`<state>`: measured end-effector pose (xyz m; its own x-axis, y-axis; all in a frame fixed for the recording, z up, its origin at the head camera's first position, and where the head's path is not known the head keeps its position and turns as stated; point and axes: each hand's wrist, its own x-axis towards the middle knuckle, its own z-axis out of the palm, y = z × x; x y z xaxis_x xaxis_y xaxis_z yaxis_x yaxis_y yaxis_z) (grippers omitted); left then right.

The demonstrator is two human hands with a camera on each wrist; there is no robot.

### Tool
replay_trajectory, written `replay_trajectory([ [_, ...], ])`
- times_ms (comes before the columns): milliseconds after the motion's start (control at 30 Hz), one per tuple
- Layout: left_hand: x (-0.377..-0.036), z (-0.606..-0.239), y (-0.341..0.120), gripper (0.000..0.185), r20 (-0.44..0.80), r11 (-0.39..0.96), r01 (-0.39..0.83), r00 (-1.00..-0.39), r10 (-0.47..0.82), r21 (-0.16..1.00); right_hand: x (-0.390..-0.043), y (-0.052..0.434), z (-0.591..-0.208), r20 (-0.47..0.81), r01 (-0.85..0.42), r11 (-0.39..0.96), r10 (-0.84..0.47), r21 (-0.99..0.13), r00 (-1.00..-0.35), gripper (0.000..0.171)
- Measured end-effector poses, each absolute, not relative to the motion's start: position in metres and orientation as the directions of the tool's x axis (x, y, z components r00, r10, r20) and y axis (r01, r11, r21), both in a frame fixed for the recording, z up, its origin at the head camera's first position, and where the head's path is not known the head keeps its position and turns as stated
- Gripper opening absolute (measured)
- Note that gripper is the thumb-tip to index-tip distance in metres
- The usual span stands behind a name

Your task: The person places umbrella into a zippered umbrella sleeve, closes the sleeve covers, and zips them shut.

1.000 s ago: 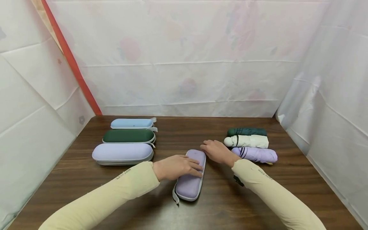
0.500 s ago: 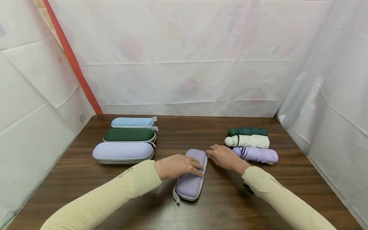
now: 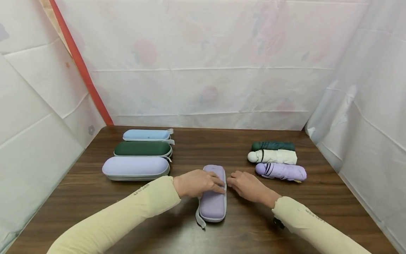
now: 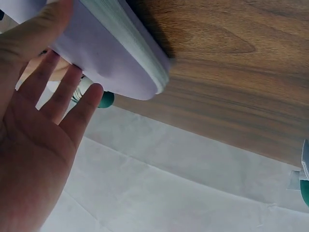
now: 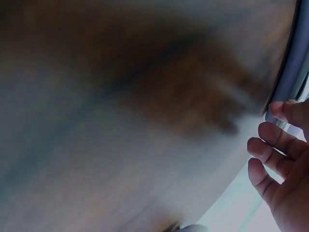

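Note:
A long purple zip case (image 3: 213,206) with a pale zipped edge and a grey wrist strap (image 3: 200,218) lies on the table. My left hand (image 3: 198,183) holds it from above, fingers across its lid. In the left wrist view, the thumb and fingertips sit against the case (image 4: 108,53). My right hand (image 3: 247,185) is at the right side edge, thumb and forefinger pinching along the zip; the zipper pull itself is hidden by the fingers. In the right wrist view, the right hand (image 5: 287,159) has its thumb at the case edge (image 5: 292,58).
To the left lie a lavender case (image 3: 136,166), a dark green case (image 3: 142,149) and a light blue case (image 3: 146,134). Folded umbrellas sit at the right: purple (image 3: 283,171), white (image 3: 277,156) and dark green (image 3: 274,145). Printed white sheets (image 3: 203,63) surround the wooden table (image 3: 152,229).
My right hand has moved from the case's far corner down along its right edge, toward me. The case has turned a little straighter under the left hand, which still holds it.

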<state>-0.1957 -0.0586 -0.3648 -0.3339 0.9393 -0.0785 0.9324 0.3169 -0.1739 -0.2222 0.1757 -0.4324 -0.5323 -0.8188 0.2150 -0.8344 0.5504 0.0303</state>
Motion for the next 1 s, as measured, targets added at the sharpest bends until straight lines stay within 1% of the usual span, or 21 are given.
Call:
replay_trajectory([
  [100,-0.196,-0.365,-0.057,0.074,-0.044,0.321,0.93,-0.333,0.942,-0.181,-0.218,0.174,-0.432,0.199,-0.844,0.537,-0.828,0.015,-0.524,0.005],
  [200,-0.198,-0.367,-0.057,0.073,-0.015,0.346,0.923,-0.354,0.935,-0.168,-0.22,0.171,-0.43,0.201,-0.849,0.528,-0.835,0.026,-0.513,0.004],
  [333,-0.203,-0.372,-0.06,0.078,-0.004,0.396,0.915,-0.398,0.918,-0.077,-0.23,0.163,-0.427,0.203,-0.852,0.521,-0.841,0.049,-0.502,0.007],
  [467,-0.209,-0.376,-0.068,0.075,-0.004,0.444,0.896,-0.444,0.896,0.024,-0.24,0.154,-0.424,0.177,-0.863,0.501,-0.857,0.061,-0.485,0.009],
  [633,-0.214,-0.38,-0.074,0.071,0.006,0.471,0.876,-0.474,0.881,0.106,-0.249,0.15,-0.426,0.139,-0.874,0.481,-0.872,0.062,-0.47,0.008],
  [700,-0.215,-0.381,-0.075,0.07,0.014,0.473,0.873,-0.478,0.878,0.12,-0.249,0.151,-0.426,0.131,-0.881,0.471,-0.877,0.049,-0.462,0.007],
  [833,-0.214,-0.383,-0.077,0.069,0.022,0.491,0.864,-0.496,0.868,0.109,-0.247,0.156,-0.424,0.122,-0.895,0.445,-0.89,0.03,-0.439,0.008],
  [933,-0.211,-0.384,-0.079,0.067,0.03,0.505,0.859,-0.509,0.86,0.086,-0.242,0.161,-0.421,0.104,-0.901,0.43,-0.9,0.049,-0.424,0.01],
  [1000,-0.21,-0.385,-0.08,0.066,0.042,0.51,0.857,-0.513,0.857,0.071,-0.24,0.164,-0.42,0.094,-0.905,0.418,-0.907,0.082,-0.411,0.01],
])
